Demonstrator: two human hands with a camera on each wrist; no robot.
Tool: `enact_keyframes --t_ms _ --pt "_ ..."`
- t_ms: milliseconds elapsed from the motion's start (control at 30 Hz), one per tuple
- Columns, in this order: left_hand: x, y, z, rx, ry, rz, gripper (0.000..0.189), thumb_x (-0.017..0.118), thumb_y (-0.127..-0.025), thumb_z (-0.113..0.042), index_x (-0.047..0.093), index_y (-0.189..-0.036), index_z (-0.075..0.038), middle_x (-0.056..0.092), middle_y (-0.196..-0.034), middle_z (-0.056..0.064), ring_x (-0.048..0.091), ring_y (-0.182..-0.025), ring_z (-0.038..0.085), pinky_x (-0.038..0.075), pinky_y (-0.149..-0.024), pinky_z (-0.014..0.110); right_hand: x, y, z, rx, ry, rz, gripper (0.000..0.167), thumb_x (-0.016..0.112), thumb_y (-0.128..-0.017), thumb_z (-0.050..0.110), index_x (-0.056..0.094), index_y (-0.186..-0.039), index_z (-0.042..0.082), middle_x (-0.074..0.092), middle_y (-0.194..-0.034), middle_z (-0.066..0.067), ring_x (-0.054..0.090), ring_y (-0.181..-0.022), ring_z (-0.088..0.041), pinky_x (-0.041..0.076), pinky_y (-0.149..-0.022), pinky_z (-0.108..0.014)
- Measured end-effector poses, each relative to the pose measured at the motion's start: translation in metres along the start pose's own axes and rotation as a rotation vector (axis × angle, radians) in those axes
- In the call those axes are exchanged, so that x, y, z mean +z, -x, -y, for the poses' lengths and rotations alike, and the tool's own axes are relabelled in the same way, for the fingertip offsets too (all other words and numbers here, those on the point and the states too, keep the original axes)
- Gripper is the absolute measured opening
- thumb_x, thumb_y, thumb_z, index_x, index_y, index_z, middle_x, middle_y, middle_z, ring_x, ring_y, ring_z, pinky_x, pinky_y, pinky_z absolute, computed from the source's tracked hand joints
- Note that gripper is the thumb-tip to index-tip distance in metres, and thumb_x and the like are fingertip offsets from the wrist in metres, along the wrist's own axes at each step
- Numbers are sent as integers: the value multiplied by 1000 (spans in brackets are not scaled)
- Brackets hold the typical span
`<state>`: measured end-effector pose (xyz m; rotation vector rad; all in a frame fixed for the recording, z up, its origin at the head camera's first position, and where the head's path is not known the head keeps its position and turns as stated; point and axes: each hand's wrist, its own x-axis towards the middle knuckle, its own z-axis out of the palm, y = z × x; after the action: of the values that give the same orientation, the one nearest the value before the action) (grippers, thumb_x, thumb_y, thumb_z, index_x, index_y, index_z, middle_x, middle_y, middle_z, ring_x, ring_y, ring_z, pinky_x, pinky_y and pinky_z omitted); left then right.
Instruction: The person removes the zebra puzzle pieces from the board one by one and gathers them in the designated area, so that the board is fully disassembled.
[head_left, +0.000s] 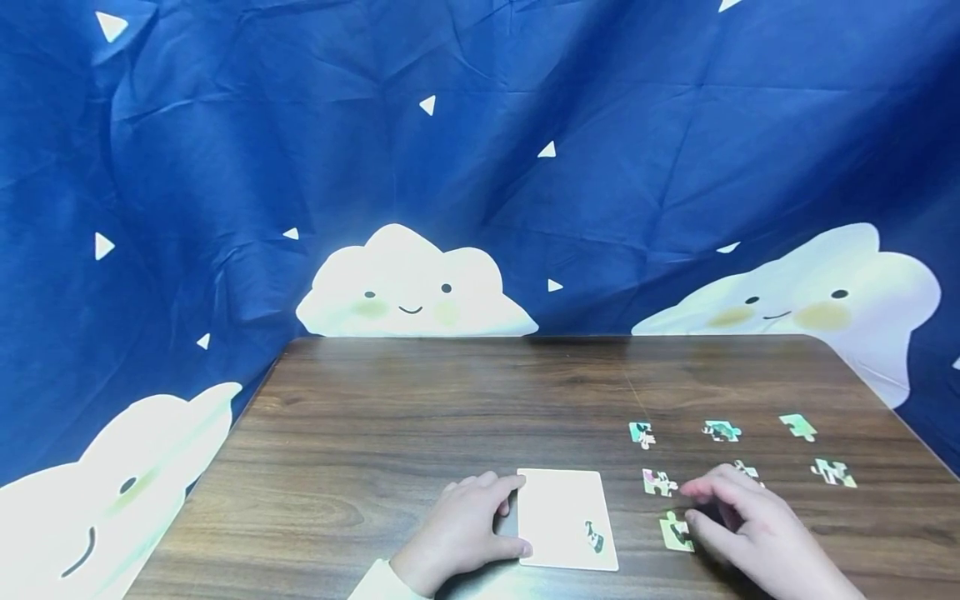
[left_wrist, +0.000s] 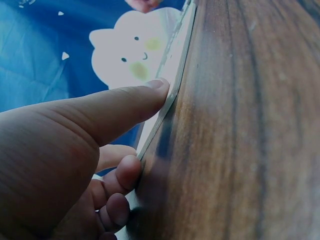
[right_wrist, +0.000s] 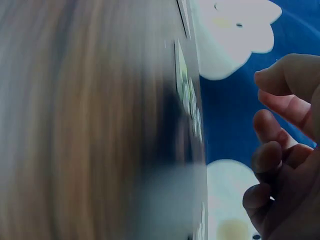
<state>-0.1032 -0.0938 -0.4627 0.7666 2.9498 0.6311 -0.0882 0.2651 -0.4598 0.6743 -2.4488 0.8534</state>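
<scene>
My left hand (head_left: 470, 523) rests at the left edge of a pale flat puzzle board (head_left: 558, 508). Its thumb and index finger are stretched apart and touch the board near two corners; the left wrist view has the thumb (left_wrist: 131, 102) lying on the rim. A small dark patch marks the board's lower right; I cannot tell whether it is printed or a piece. My right hand (head_left: 753, 525) hovers over the puzzle pieces, fingers loosely bent with nothing between them. Nearest it are a green piece (head_left: 674, 532) and a pink-and-white piece (head_left: 657, 482). Another piece (head_left: 747, 472) is partly hidden behind that hand.
Farther back on the brown wooden table (head_left: 420, 400) lie more loose pieces: one at left (head_left: 642, 434), a teal one (head_left: 722, 431), a plain green one (head_left: 798, 427) and a striped one (head_left: 834, 472). A blue curtain (head_left: 480, 167) with clouds hangs behind the table.
</scene>
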Motion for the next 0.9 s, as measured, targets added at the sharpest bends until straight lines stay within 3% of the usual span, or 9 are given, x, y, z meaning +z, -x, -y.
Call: enact_keyframes --t_ms 400,900 --pt "1 -1 0 -1 -2 -12 75 81 -71 -55 62 -135 -21 43 -83 -21 42 -75 0 36 -73 25 28 -16 28 -46 -81 143 37 86 -75 10 68 -101 29 55 -90 18 50 -74 0 39 -64 -14" --pt "1 -1 1 -10 -9 0 76 80 -71 -57 61 -136 -22 43 -84 -21 43 -77 0 38 -76 27 54 -33 58 -61 23 305 23 81 -81 23 73 -103 20 45 -86 20 40 -70 5 40 -62 -20"
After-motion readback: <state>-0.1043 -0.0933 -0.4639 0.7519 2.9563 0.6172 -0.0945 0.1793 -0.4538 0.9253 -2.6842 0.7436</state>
